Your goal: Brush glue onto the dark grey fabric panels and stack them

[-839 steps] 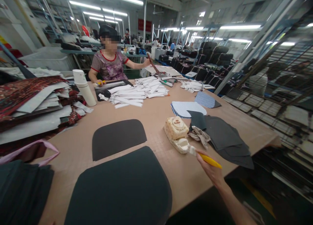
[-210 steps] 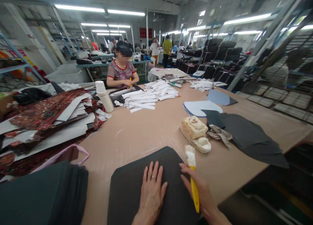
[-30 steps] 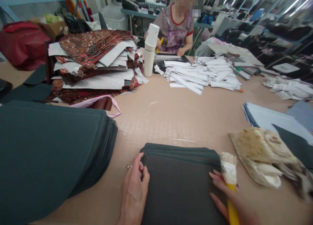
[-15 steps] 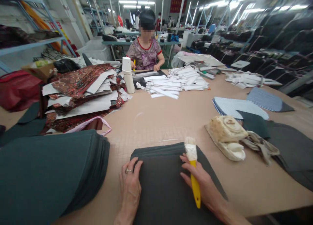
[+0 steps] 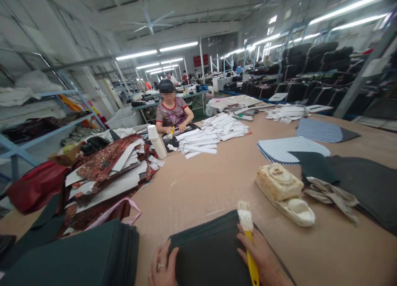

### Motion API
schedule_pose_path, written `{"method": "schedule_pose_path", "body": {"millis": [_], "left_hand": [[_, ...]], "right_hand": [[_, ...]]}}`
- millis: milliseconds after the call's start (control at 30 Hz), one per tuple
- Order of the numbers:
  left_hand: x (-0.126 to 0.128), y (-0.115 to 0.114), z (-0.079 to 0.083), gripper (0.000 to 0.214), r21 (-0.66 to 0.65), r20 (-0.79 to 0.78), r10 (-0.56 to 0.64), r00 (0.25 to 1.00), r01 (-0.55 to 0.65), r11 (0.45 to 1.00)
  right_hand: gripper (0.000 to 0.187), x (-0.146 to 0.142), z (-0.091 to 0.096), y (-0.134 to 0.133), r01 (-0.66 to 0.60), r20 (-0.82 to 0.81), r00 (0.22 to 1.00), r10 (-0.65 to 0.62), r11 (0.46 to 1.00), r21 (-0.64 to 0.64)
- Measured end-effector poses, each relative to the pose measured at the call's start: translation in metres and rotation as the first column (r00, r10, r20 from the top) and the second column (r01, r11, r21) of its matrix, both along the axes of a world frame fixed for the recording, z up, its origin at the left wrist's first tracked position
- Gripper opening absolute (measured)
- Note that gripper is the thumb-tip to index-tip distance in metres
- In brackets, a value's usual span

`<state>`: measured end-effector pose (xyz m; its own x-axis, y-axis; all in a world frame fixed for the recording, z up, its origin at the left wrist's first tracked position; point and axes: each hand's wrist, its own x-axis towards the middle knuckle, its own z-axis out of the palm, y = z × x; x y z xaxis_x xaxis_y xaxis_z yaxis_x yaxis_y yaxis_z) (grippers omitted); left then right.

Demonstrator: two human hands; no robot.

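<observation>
A stack of dark fabric panels (image 5: 214, 253) lies in front of me, its top sheet grey and the edges below dark green. My left hand (image 5: 164, 264) rests at the stack's left edge, fingers apart and holding nothing; a ring shows on one finger. At the right side, my right hand (image 5: 260, 253) has a paintbrush (image 5: 252, 257) tucked in its grip, while its fingers touch the panels. The brush has a yellow handle and white-coated bristles pointing away from me.
A taller pile of dark green panels (image 5: 68, 257) stands left. Patterned scraps (image 5: 102, 170) lie behind it, beside a white bottle (image 5: 157, 142). A glue-crusted container (image 5: 281, 182) sits right, near striped pieces (image 5: 291, 148). Across the table, a person (image 5: 173, 112) works beside white strips (image 5: 214, 130).
The view has tilted up and turned, so the table and my hands appear lower. Both hands stay at the stack's sides, the brush still in my right hand.
</observation>
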<state>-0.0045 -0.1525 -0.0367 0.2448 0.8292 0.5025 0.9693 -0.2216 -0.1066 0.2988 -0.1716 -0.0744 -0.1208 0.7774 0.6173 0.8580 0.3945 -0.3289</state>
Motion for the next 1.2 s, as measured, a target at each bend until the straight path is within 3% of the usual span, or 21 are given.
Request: {"method": "schedule_pose_path", "body": {"millis": [100, 133, 233, 300, 367, 500, 667, 867, 1033, 1100, 1200], "left_hand": [[0.051, 0.013, 0.009, 0.057, 0.070, -0.025, -0.287, 0.958, 0.288, 0.955], [0.071, 0.015, 0.009, 0.056, 0.057, -0.024, -0.322, 0.947, 0.322, 0.945], [0.117, 0.012, 0.001, 0.046, 0.051, -0.039, -0.334, 0.942, 0.335, 0.941], [0.127, 0.005, -0.006, 0.043, 0.056, -0.048, -0.285, 0.957, 0.287, 0.956], [0.120, -0.001, -0.010, 0.044, 0.033, -0.046, -0.224, 0.974, 0.225, 0.974], [0.078, -0.011, -0.002, 0.047, -0.073, -0.051, -0.095, 0.994, 0.092, 0.993], [0.038, -0.020, 0.010, 0.055, -0.228, -0.051, 0.068, 0.996, -0.078, 0.971], [0.041, -0.024, 0.017, 0.057, -0.282, -0.042, 0.081, 0.996, -0.090, 0.955], [0.045, -0.025, 0.020, 0.055, -0.287, -0.034, 0.101, 0.994, -0.106, 0.952], [0.044, -0.025, 0.019, 0.056, -0.285, -0.029, 0.105, 0.994, -0.109, 0.952], [0.038, -0.027, 0.015, 0.055, -0.271, -0.027, 0.102, 0.994, -0.106, 0.957]], "right_hand": [[0.024, -0.002, 0.002, 0.000, 0.015, 0.049, 0.999, -0.015, 1.000, 0.013], [0.025, -0.002, 0.002, 0.000, 0.021, 0.064, 0.998, -0.023, 0.999, 0.024], [0.025, -0.002, 0.003, 0.000, 0.030, 0.097, 0.995, -0.036, 0.998, 0.056], [0.024, -0.002, 0.003, 0.000, 0.037, 0.105, 0.994, -0.041, 0.998, 0.041], [0.023, -0.002, 0.004, 0.000, 0.050, 0.103, 0.993, -0.050, 0.999, 0.001], [0.019, -0.005, 0.015, -0.002, 0.054, 0.078, 0.996, -0.052, 0.998, -0.023], [0.017, 0.000, 0.025, -0.003, 0.031, 0.051, 0.998, -0.025, 0.994, -0.109], [0.017, -0.007, 0.038, -0.006, -0.008, -0.016, 1.000, 0.006, 0.992, -0.124], [0.022, -0.035, 0.062, -0.011, -0.157, 0.002, 0.987, 0.163, 0.957, -0.244], [0.023, -0.032, 0.060, -0.010, -0.175, 0.001, 0.983, 0.183, 0.945, -0.276], [0.017, -0.008, 0.042, -0.009, -0.048, -0.021, 0.999, 0.045, 0.980, -0.195]]}}
